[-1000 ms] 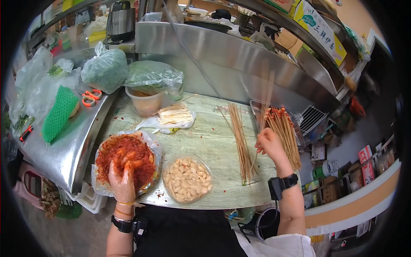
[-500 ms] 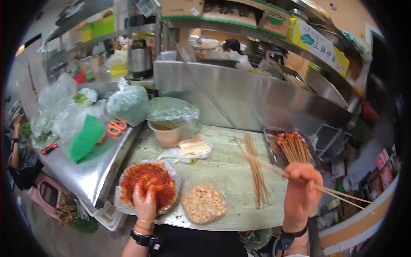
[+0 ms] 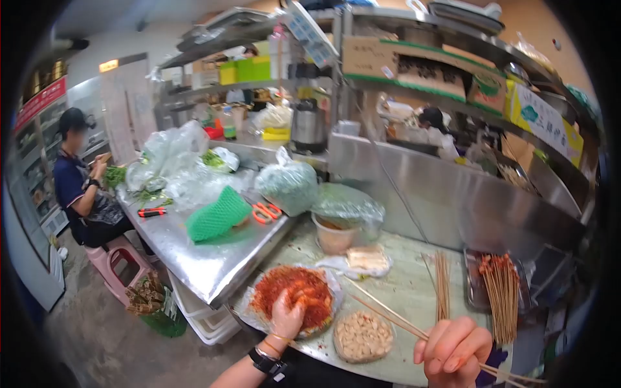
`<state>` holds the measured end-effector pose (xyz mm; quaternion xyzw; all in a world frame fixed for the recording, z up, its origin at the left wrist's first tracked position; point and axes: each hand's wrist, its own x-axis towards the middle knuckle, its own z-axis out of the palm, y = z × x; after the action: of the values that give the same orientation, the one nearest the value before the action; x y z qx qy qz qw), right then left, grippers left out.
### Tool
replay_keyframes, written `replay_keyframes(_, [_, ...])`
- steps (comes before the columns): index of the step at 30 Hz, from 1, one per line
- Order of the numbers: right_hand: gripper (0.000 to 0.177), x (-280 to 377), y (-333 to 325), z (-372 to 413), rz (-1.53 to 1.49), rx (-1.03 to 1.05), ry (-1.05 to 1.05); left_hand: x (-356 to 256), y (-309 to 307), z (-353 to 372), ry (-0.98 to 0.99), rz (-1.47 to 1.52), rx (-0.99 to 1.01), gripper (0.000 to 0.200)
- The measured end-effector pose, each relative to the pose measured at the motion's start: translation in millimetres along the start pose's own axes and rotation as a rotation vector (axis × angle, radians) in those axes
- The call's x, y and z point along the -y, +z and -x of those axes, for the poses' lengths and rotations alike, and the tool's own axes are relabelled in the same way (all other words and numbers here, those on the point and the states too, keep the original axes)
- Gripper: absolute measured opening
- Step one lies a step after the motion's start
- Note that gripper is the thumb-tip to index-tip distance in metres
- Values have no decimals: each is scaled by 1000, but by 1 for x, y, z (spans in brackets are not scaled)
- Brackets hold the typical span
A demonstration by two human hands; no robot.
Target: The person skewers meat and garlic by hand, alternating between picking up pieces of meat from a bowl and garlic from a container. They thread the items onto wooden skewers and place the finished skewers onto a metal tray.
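Observation:
My left hand (image 3: 288,314) is in a plastic-lined bowl of red, chili-coated food (image 3: 272,284), its fingers curled round some orange-red pieces. My right hand (image 3: 455,346) grips a few thin wooden skewers at the lower right, their tips pointing up and left over a container of pale, nut-like pieces (image 3: 363,336). Bare skewers (image 3: 442,284) lie on the green work surface (image 3: 407,291) beyond it. At the right, a metal tray (image 3: 477,284) holds skewers loaded with red food (image 3: 499,268). White strips (image 3: 367,258) lie on plastic behind the bowl.
A steel table (image 3: 213,271) at the left carries orange scissors (image 3: 266,213), green netting (image 3: 218,215), a red-black cutter (image 3: 152,212) and plastic bags (image 3: 288,184). A person (image 3: 81,181) sits at its far end on a pink stool (image 3: 116,266). Shelves stand behind a steel panel (image 3: 401,174).
The view has swung left, bringing the seated person into sight. My right hand has come lower and nearer with the skewers. My left hand stays in the red food.

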<state>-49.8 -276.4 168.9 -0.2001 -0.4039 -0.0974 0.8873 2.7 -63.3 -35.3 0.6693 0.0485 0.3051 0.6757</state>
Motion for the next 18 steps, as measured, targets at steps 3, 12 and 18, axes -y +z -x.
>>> replay_keyframes(3, [23, 45, 20, -22, 263, 180, 276, -17, 4, 0, 98, -290, -116, 26])
replay_keyframes(12, [10, 58, 40, 0, -234, 102, 40, 10, -3, -3, 9, -14, -46, 36])
replay_keyframes(18, [5, 59, 65, 14, -291, -253, 31, -4, 5, 2, -40, 113, -19, 36])
